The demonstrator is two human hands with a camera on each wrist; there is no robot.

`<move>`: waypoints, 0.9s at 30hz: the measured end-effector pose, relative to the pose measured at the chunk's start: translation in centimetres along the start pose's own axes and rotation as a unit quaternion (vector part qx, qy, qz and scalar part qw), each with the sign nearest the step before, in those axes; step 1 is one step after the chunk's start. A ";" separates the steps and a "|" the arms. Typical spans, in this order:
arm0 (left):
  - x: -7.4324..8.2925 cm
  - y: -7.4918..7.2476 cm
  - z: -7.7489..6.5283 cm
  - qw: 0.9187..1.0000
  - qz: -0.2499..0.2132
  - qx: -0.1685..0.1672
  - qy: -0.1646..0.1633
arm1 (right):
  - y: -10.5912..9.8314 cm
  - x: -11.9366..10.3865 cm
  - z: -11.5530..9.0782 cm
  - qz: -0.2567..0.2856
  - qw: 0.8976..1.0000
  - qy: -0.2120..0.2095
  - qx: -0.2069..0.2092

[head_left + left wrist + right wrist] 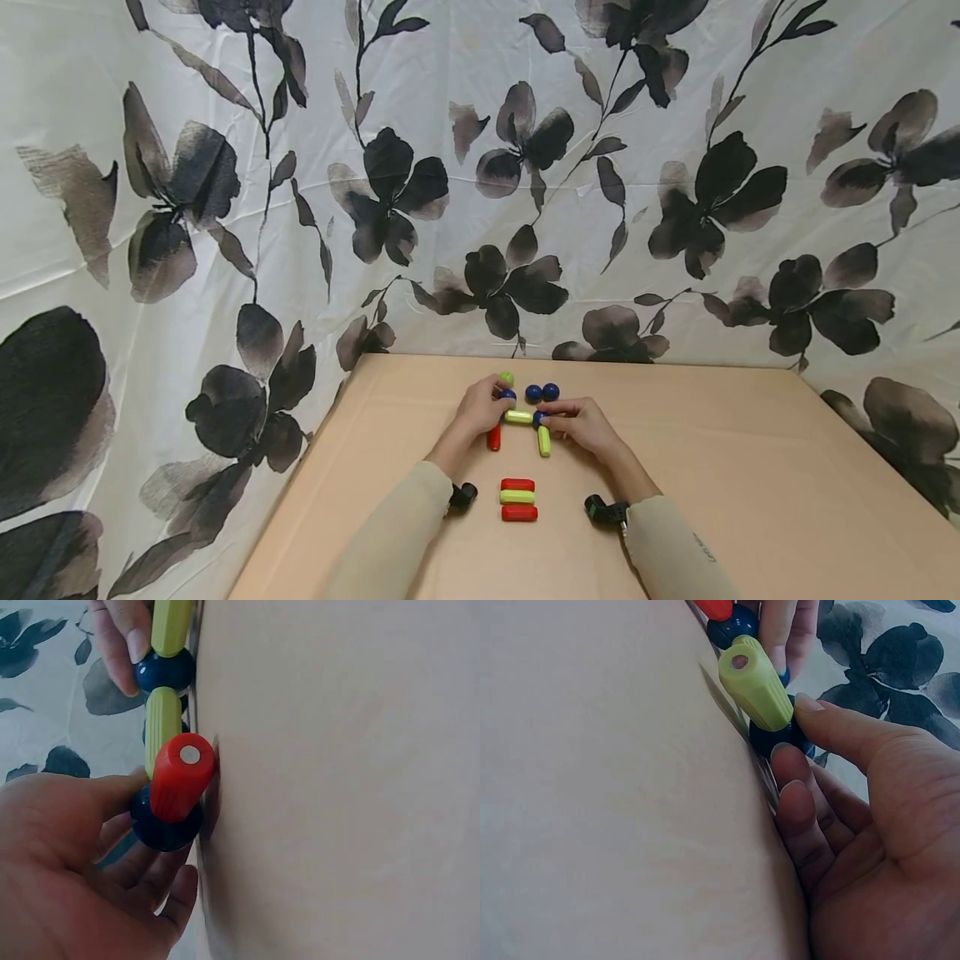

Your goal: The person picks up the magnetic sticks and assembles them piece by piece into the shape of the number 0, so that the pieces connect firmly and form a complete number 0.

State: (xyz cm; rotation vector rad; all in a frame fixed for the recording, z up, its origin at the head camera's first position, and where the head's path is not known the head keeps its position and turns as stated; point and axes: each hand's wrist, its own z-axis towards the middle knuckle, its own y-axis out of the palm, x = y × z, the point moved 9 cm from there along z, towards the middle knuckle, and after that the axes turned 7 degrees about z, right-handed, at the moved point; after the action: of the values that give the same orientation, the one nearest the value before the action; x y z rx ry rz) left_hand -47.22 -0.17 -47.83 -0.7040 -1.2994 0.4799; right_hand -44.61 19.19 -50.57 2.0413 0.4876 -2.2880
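Note:
Both hands hold a linked piece of magnetic sticks and balls over the far part of the table. My left hand [478, 408] pinches a blue ball [161, 831] between thumb and fingers. From that ball a red stick [178, 780] points toward me, and a yellow-green stick [518, 417] runs across to a second blue ball [540, 418]. My right hand [585, 425] pinches this second ball. Another yellow-green stick [756, 686] juts from it toward me, a round metal tip showing at its end.
Just beyond the hands, two blue balls [542, 392] sit side by side. A green ball [507, 379] lies past the left fingers. Nearer on the tan table [720, 467], two red sticks [519, 513] flank a yellow-green one. Floral cloth [480, 167] hangs behind the far edge.

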 end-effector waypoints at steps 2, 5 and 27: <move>-0.1 -0.3 -0.2 0.999 -0.033 0.006 0.009 | 0.0 -0.1 0.0 0.002 1.000 -0.001 -0.001; -0.2 -1.0 -0.6 0.997 -0.072 0.016 0.021 | 0.0 -0.1 0.0 0.002 1.000 0.000 0.001; -0.8 -3.5 -3.5 0.987 -0.120 -0.072 0.080 | -0.2 0.1 -0.2 -0.004 1.000 -0.006 0.002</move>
State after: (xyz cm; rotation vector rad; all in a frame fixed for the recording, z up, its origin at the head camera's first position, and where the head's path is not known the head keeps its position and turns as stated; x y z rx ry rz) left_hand -44.21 -3.87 -46.36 -0.6792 -1.2550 0.1317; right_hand -44.49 19.39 -50.61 2.0307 0.4927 -2.3053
